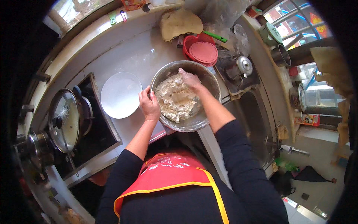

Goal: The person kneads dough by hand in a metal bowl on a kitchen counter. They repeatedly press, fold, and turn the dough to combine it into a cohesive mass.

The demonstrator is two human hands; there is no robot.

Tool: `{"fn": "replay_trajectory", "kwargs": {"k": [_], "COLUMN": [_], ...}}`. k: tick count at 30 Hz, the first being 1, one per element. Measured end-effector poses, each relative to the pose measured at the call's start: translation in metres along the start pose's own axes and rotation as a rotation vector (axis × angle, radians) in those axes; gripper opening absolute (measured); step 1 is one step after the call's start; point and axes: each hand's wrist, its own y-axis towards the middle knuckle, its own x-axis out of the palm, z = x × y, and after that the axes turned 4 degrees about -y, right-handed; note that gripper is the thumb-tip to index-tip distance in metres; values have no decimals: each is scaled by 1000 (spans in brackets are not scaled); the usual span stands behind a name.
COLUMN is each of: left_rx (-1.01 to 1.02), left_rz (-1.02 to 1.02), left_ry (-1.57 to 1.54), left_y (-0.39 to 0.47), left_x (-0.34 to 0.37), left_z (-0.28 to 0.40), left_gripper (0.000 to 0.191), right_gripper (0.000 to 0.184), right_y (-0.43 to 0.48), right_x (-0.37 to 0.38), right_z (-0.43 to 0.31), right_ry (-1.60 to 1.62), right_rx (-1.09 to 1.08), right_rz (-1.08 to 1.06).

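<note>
A large round metal basin (207,117) stands at the counter's near edge with a shaggy, lumpy mass of flour dough (174,105) in it. My left hand (149,105) holds the basin's left rim, its thumb over the edge. Inside the basin, my right hand (190,79) touches the upper right of the dough; its fingers are bent and floury, and whether they grip any dough is unclear. A white round plate (121,95) lies on the counter just left of the basin, close to my left hand.
Beyond the basin are red plastic baskets (203,53) and a green-handled utensil (215,36). To the right stands a metal kettle (244,66) beside a sink (246,112). At left, a glass-lidded pan (64,120) sits on a black cooktop (98,134).
</note>
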Motion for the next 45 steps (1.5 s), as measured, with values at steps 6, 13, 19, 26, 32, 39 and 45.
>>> {"fn": "replay_trajectory", "kwargs": {"k": [6, 13, 19, 26, 32, 39, 45], "left_rx": [-2, -52, -63, 21, -4, 15, -45], "left_rz": [-2, 6, -14, -2, -14, -18, -14], "left_ry": [-84, -95, -116, -43, -59, -54, -126], "left_y": [-1, -3, -5, -4, -1, 0, -1], "left_x": [-1, -1, 0, -2, -1, 1, 2], "left_z": [1, 0, -3, -2, -5, -7, -2], "left_gripper": [24, 27, 29, 27, 27, 25, 24], "right_gripper": [40, 31, 28, 22, 28, 30, 22], "right_y": [-86, -143, -114, -78, -102, -125, -113], "right_x": [-40, 2, 29, 42, 18, -43, 27], "right_z": [0, -36, -49, -56, -47, 1, 7], "right_ry": [-43, -529, -723, -895, -720, -293, -508], "right_rx": [-429, -435, -438, -383, -420, -451, -393], "right_rz": [-197, -318, -346, -275, -327, -237, -297]}}
